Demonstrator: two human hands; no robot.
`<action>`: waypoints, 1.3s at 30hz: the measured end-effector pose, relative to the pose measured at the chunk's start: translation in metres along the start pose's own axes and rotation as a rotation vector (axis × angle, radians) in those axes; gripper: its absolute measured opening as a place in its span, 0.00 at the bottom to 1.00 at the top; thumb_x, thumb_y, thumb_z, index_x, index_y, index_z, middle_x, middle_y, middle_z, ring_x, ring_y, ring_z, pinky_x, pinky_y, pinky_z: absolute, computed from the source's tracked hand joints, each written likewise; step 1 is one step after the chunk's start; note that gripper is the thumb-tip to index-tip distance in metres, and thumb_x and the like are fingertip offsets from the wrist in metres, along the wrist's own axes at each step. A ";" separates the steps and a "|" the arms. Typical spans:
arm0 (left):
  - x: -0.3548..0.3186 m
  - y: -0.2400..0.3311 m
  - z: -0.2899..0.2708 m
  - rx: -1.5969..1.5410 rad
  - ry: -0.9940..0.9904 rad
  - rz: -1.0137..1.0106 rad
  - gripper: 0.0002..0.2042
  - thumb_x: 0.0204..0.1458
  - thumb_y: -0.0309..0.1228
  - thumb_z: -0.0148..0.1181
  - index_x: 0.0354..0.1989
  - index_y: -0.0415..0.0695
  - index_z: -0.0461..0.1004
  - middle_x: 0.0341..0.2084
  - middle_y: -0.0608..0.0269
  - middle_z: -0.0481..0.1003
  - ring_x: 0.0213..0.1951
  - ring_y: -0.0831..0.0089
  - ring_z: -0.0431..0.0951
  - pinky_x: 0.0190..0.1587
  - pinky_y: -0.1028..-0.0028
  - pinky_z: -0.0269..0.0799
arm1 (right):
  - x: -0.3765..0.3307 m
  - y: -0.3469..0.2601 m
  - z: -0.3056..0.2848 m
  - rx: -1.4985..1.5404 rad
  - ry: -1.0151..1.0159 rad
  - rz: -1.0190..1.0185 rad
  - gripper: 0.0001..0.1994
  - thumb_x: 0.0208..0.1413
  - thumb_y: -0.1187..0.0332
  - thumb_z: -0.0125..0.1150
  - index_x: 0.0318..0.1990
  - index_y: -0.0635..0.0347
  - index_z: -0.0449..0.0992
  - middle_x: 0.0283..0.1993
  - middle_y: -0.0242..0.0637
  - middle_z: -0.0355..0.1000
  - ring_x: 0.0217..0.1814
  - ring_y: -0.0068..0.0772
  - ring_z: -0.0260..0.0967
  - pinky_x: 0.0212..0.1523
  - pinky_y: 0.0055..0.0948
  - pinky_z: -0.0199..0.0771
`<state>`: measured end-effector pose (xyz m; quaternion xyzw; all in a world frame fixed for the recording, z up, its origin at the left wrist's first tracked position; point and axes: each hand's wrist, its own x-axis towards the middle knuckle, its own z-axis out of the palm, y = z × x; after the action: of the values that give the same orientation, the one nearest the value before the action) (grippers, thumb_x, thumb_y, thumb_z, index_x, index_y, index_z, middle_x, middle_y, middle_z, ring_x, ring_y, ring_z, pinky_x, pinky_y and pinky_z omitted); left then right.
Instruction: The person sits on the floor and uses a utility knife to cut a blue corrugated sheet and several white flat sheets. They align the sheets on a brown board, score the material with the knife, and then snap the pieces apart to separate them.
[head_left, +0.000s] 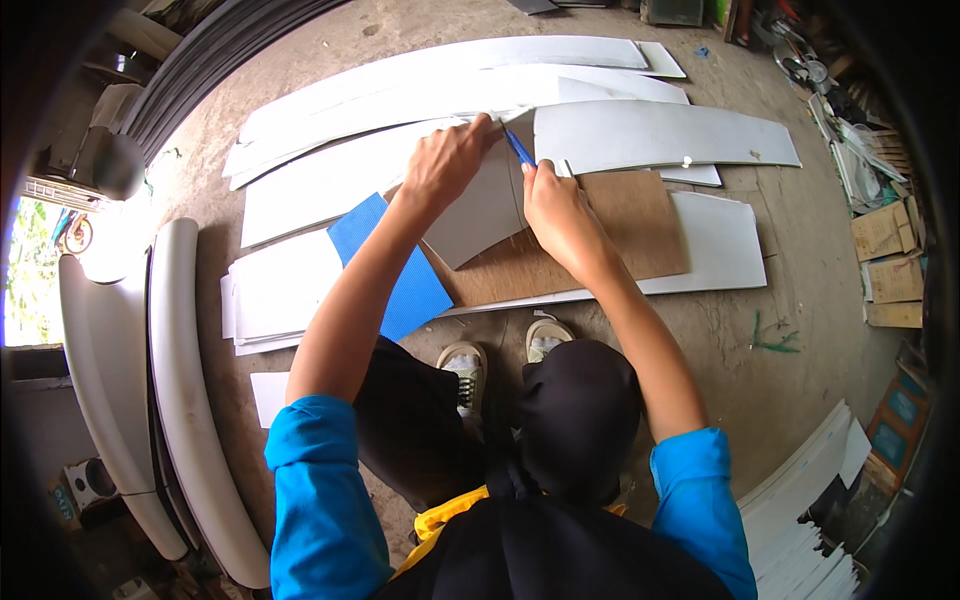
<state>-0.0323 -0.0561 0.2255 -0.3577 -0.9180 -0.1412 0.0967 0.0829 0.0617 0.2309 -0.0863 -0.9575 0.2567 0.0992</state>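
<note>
My right hand (556,208) is closed round a blue cutter knife (520,149), its thin tip pointing away and to the left. Under it lies a light grey-white sheet (475,210) with a thin dark line running down near its right side. At the sheet's far edge, my left hand (445,165) has its fingers curled and pressed together on the sheet, close to the knife's tip. A brown wooden board (630,220) lies beneath the sheet. Beside my left forearm rests a blue ribbed panel (390,265), partly covered by that arm.
Long white panels (665,135) are spread on the concrete floor (815,330) beyond and beneath the board. White rolls (190,380) stand at the left. Cardboard pieces (890,255) line the right side, and more white sheets (800,500) lie at the lower right.
</note>
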 end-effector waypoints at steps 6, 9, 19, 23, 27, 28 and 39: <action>0.001 0.003 0.001 0.008 0.010 0.014 0.13 0.55 0.41 0.44 0.35 0.43 0.65 0.14 0.54 0.72 0.17 0.58 0.74 0.17 0.66 0.68 | 0.005 0.004 0.002 -0.025 0.007 -0.009 0.17 0.61 0.63 0.34 0.27 0.69 0.61 0.13 0.52 0.65 0.19 0.52 0.69 0.14 0.38 0.70; 0.000 -0.001 0.002 0.009 0.002 0.007 0.13 0.55 0.42 0.44 0.35 0.44 0.65 0.13 0.54 0.72 0.17 0.58 0.74 0.16 0.66 0.68 | -0.001 0.001 -0.001 -0.037 -0.014 -0.041 0.17 0.61 0.63 0.34 0.27 0.69 0.61 0.14 0.52 0.65 0.19 0.53 0.69 0.15 0.39 0.70; 0.000 0.007 0.000 0.016 -0.039 -0.019 0.13 0.55 0.41 0.44 0.36 0.44 0.64 0.15 0.53 0.72 0.19 0.57 0.75 0.19 0.64 0.69 | 0.006 0.003 -0.004 -0.049 -0.036 -0.039 0.18 0.61 0.62 0.34 0.28 0.70 0.62 0.17 0.56 0.67 0.22 0.56 0.69 0.20 0.42 0.71; 0.002 -0.001 0.003 -0.010 0.025 -0.016 0.14 0.55 0.43 0.45 0.34 0.43 0.65 0.13 0.54 0.71 0.16 0.59 0.74 0.17 0.65 0.68 | -0.002 0.004 -0.001 0.056 -0.093 0.088 0.19 0.61 0.62 0.33 0.29 0.70 0.63 0.19 0.57 0.68 0.25 0.59 0.69 0.24 0.46 0.72; 0.000 0.004 0.002 0.007 0.044 0.053 0.14 0.55 0.42 0.45 0.34 0.42 0.65 0.13 0.54 0.71 0.17 0.59 0.74 0.17 0.65 0.68 | -0.001 0.004 0.000 0.061 -0.090 0.115 0.18 0.60 0.62 0.34 0.29 0.71 0.63 0.20 0.59 0.67 0.26 0.60 0.69 0.25 0.46 0.72; -0.002 0.004 0.003 0.017 0.054 0.084 0.14 0.55 0.42 0.45 0.34 0.42 0.65 0.12 0.55 0.71 0.17 0.59 0.74 0.17 0.65 0.68 | 0.001 0.003 0.000 0.065 -0.093 0.120 0.18 0.60 0.62 0.34 0.29 0.71 0.63 0.20 0.60 0.67 0.26 0.60 0.69 0.25 0.46 0.72; 0.011 0.001 0.009 -0.231 0.161 0.140 0.15 0.49 0.39 0.54 0.32 0.37 0.69 0.30 0.52 0.71 0.27 0.58 0.75 0.30 0.66 0.72 | -0.002 0.011 0.007 0.022 -0.063 -0.004 0.17 0.59 0.64 0.35 0.31 0.72 0.65 0.20 0.61 0.67 0.27 0.59 0.69 0.27 0.45 0.72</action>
<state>-0.0407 -0.0453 0.2200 -0.4171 -0.8578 -0.2669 0.1378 0.0845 0.0669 0.2190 -0.0752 -0.9574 0.2698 0.0707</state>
